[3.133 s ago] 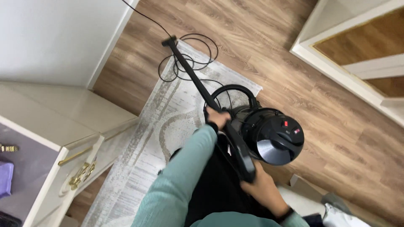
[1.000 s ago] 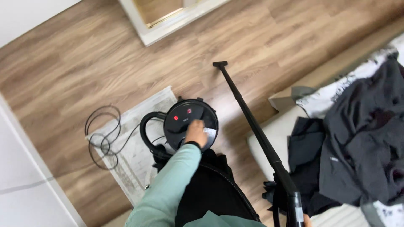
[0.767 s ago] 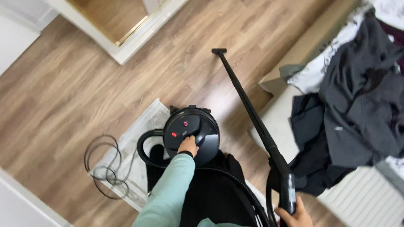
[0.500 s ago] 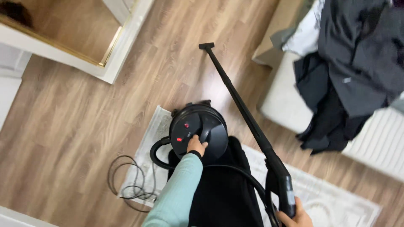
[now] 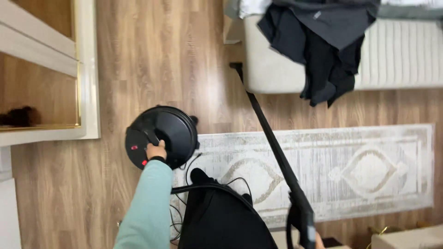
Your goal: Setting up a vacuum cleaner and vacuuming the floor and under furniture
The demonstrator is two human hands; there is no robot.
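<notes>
Our left hand [image 5: 156, 151] grips the handle atop the round, glossy black vacuum [image 5: 161, 136] on the wood floor [image 5: 138, 55]. Right hand [image 5: 318, 240], barely in frame; can't tell its fingers. Black tube [image 5: 272, 143] crosses the patterned rug [image 5: 369, 170].

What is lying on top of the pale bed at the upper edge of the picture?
Dark grey and black clothes lie heaped on the bed and hang over its side toward the wooden floor. The mattress beneath them is covered, and the frame cuts off the bed's top.
</notes>
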